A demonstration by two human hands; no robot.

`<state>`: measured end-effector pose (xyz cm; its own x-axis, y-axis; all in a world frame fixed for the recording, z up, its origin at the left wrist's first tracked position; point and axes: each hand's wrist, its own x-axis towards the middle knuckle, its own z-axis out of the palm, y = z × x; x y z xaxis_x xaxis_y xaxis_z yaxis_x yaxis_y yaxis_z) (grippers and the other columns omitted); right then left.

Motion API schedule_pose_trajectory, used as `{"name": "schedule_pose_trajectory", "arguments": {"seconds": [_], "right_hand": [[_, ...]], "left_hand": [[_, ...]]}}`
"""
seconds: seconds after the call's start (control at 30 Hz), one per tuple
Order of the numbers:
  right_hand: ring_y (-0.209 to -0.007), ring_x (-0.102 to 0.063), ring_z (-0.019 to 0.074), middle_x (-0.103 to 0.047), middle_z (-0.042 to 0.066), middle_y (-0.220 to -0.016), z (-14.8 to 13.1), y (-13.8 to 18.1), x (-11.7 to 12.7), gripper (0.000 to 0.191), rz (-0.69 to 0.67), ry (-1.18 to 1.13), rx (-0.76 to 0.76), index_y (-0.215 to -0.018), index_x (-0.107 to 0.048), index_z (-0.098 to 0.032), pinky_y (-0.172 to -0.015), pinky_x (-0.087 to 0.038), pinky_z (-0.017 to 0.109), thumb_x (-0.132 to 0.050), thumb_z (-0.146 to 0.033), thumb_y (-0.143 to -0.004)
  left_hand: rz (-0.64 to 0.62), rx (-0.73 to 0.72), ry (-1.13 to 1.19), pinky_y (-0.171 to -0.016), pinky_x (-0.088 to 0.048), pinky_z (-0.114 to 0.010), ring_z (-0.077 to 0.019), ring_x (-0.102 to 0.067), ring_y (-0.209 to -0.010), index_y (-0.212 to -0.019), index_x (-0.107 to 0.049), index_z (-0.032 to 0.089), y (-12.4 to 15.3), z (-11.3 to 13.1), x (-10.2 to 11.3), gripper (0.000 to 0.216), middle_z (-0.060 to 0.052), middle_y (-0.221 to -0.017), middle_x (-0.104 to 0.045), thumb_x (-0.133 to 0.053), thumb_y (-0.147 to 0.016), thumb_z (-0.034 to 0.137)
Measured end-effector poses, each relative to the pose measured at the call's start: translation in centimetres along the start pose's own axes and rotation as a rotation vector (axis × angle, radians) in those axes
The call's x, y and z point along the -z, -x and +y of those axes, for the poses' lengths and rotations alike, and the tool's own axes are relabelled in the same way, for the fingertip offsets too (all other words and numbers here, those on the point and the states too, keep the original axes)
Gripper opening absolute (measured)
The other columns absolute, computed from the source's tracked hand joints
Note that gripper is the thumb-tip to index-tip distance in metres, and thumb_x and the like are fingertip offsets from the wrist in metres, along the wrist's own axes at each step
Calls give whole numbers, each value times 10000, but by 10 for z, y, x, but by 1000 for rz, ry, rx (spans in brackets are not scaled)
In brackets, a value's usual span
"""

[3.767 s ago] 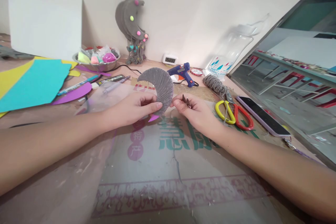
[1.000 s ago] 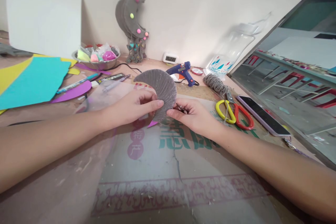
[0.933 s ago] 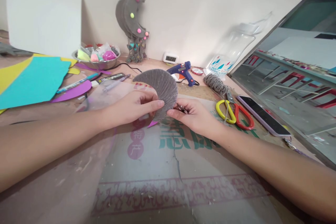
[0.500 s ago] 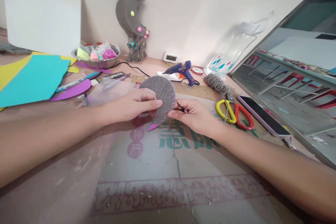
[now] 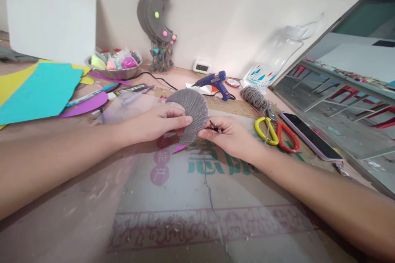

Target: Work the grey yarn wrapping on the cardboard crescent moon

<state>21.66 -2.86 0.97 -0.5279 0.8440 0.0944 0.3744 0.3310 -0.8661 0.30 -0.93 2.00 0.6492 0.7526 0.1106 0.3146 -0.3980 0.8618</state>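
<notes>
My left hand [image 5: 157, 121] pinches a grey yarn-wrapped crescent [image 5: 193, 111] by its inner edge and holds it upright over the table. A purple tip [image 5: 179, 148] pokes out under the crescent's lower end. My right hand [image 5: 226, 131] meets the crescent's right edge with thumb and forefinger closed on it, and a small dark metal tool [image 5: 215, 125] lies between its fingers.
Yellow-and-red scissors [image 5: 276, 133], a phone [image 5: 310, 135], a coil of grey yarn [image 5: 253, 96] and a blue glue gun [image 5: 214, 83] lie to the right. Coloured sheets [image 5: 37, 90], pens [image 5: 92, 95] and a metal bowl [image 5: 115, 68] sit left. A finished grey moon ornament [image 5: 156, 20] leans on the wall.
The crescent has been turned and lowered a little between my hands. My right hand moved in from beside it to pinch its right edge. The view shifted slightly.
</notes>
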Motion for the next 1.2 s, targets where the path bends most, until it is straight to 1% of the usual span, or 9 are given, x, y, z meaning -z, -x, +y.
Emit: {"name": "schedule_pose_trajectory", "arguments": {"seconds": [0.17, 0.33, 0.47, 0.6, 0.73, 0.83, 0.97, 1.07, 1.2], "right_hand": [[-697, -475, 127, -514, -12, -722, 0, -1, -1, 196, 5, -62, 20, -755, -587, -189, -670, -400, 270, -584, -370, -832], [-629, -406, 105, -460, -26, -673, 0, -1, 0, 234, 34, 4, -6, -713, -561, -191, -597, -350, 248, -589, -391, -832], [-592, -350, 93, -402, -38, -643, -1, -1, 0, 252, 52, -5, 14, -679, -521, -189, -558, -310, 239, -589, -377, -832], [-615, -371, 103, -410, -31, -659, 1, -3, 1, 247, 110, -24, 1, -694, -509, -192, -579, -327, 243, -582, -386, -829], [-618, -371, 104, -411, -32, -663, 0, -4, 1, 235, 121, -47, 0, -715, -513, -192, -582, -325, 240, -580, -393, -817], [-632, -374, 105, -409, -30, -664, -1, -4, 1, 257, 103, -28, -4, -694, -506, -185, -594, -325, 241, -569, -400, -821], [-608, -354, 100, -383, -39, -643, -2, -4, 1, 274, 95, 35, -20, -692, -510, -183, -570, -305, 240, -556, -410, -836], [-607, -356, 96, -394, -39, -663, -4, -5, 1, 220, 91, 11, 2, -741, -536, -182, -569, -303, 236, -547, -377, -842], [-569, -336, 91, -408, -48, -661, -8, -5, 0, 212, 148, -51, -35, -929, -580, -182, -532, -285, 230, -563, -370, -833]], "left_hand": [[27, 68, 2, -479, -357, -213, -79, -451, -507, -632, -480, 169, 2, 4, -3, 388, 28, -595, -505, -447, -907, 440], [47, 73, -130, -486, -363, -213, -82, -482, -528, -622, -505, 161, 4, 5, -2, 423, 21, -616, -532, -496, -862, 509], [47, 49, -138, -510, -380, -216, -90, -504, -562, -696, -500, 170, 3, 3, -4, 323, 32, -639, -528, -570, -826, 457], [180, 65, -24, -532, -405, -215, -90, -509, -586, -832, -439, 203, 4, 1, -11, 264, 51, -695, -526, -630, -785, 379], [269, -5, -110, -624, -441, -240, -105, -521, -665, -778, -416, 205, 8, 3, -15, 248, 33, -759, -531, -603, -804, 366], [245, -72, -206, -721, -467, -264, -137, -562, -800, -986, -522, 221, 11, 6, -15, 220, 5, -874, -578, -575, -831, 368], [216, -88, -278, -770, -464, -270, -136, -550, -840, -1150, -524, 220, 11, 9, -15, 316, -14, -960, -587, -549, -850, 318], [261, -76, -285, -799, -452, -272, -131, -540, -845, -1162, -501, 194, 10, 9, -15, 311, -22, -971, -576, -515, -856, 246], [301, -31, -240, -761, -456, -271, -140, -539, -820, -1163, -485, 212, 9, 6, -15, 315, -3, -878, -541, -496, -850, 243]]}}
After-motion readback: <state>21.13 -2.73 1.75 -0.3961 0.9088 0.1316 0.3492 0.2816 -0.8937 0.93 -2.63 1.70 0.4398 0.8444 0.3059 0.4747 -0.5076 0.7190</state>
